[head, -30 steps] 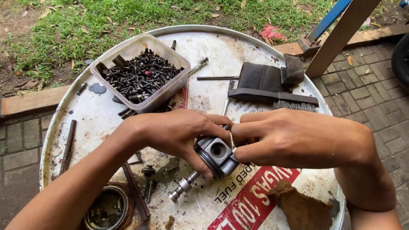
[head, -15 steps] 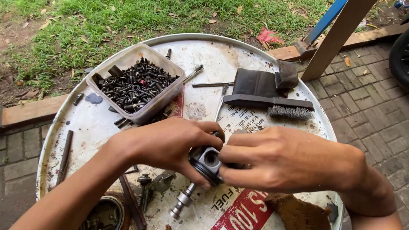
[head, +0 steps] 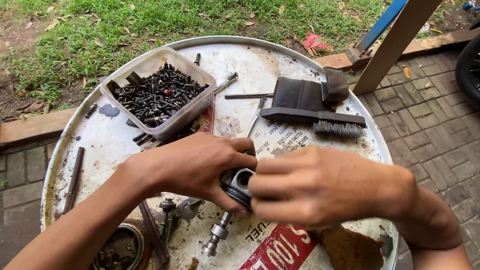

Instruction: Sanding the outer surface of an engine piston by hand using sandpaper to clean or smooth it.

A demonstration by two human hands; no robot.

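Two hands on one small metal part

Both hands met above the drum-top desk (head: 300,55), holding a dark metal part (head: 238,184) with a round opening and a thin shaft (head: 218,231) pointing down. It looked heavy, stiff and probably greasy, best held by its thick body. The left hand (head: 197,167) wrapped it firmly; the right hand (head: 320,187) had its fingers pressed against its side

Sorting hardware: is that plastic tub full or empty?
Nearly full: the plastic tub holds a heap of dark bolts reaching its rim.
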